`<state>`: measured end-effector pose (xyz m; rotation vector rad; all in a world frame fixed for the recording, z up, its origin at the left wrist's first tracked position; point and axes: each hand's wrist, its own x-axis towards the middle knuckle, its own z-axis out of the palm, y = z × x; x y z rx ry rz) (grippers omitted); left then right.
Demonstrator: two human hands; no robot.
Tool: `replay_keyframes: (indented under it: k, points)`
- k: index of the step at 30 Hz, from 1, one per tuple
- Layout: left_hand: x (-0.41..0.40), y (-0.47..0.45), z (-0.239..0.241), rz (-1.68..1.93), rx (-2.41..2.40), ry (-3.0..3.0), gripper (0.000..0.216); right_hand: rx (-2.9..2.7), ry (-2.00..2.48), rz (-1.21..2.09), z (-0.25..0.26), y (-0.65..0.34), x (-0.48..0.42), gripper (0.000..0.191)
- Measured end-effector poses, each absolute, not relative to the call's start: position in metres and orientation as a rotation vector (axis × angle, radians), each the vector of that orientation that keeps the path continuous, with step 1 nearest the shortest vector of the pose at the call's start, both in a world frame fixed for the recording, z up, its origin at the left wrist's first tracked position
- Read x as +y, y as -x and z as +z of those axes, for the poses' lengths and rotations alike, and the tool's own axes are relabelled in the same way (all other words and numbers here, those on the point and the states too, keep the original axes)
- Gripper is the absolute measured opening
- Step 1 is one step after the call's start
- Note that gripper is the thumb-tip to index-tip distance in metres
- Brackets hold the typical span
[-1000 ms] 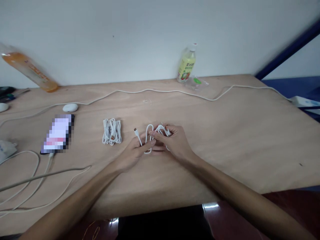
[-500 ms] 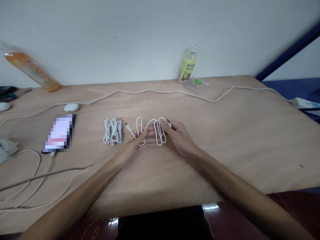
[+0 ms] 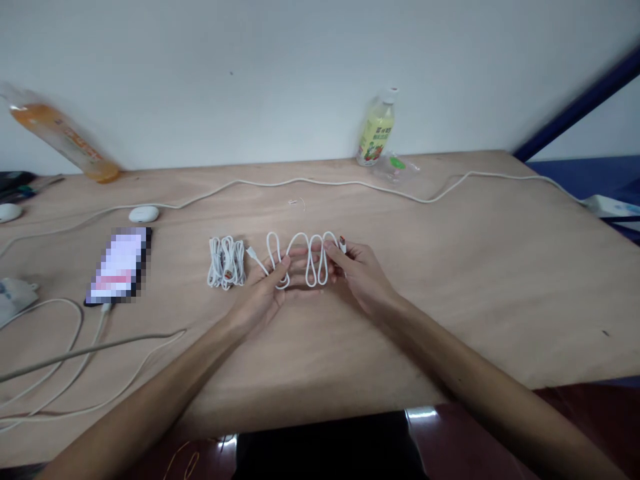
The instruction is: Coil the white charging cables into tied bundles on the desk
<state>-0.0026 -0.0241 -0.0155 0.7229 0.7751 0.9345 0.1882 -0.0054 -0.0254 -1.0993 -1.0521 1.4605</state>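
A white USB cable [image 3: 308, 261] is stretched between my two hands in several back-and-forth loops. My left hand [image 3: 273, 283] pinches loops at one end under its thumb, and a small plug sticks out to the left. Its other fingers extend beneath the cable. My right hand [image 3: 357, 267] grips the other end between thumb and fingers, with the orange-tipped USB plug [image 3: 343, 244] poking up beside the thumb. Just left of my left hand, a group of coiled white cables [image 3: 227, 263] lies on the table.
A phone [image 3: 119, 267] with a charging cord and a white earbud case [image 3: 144, 214] lie at left. An orange drink bottle [image 3: 67, 140] and a yellow one [image 3: 376, 133] stand by the wall. A long white cord [image 3: 300, 180] crosses the wooden table [image 3: 475, 280]. Small scraps lie behind my hands.
My left hand has shifted slightly left and the loops between my hands have spread wider. The loops near my right hand are more evenly lined up. The coiled cables stay put.
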Motion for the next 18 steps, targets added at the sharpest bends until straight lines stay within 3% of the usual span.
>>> replay_keyframes:
  k: [18]
  points:
    - [-0.0231, 0.0001, -0.0086, 0.939, 0.746, -0.587, 0.046, -0.847, 1.055, 1.591, -0.0185, -0.1901, -0.0039, 0.059]
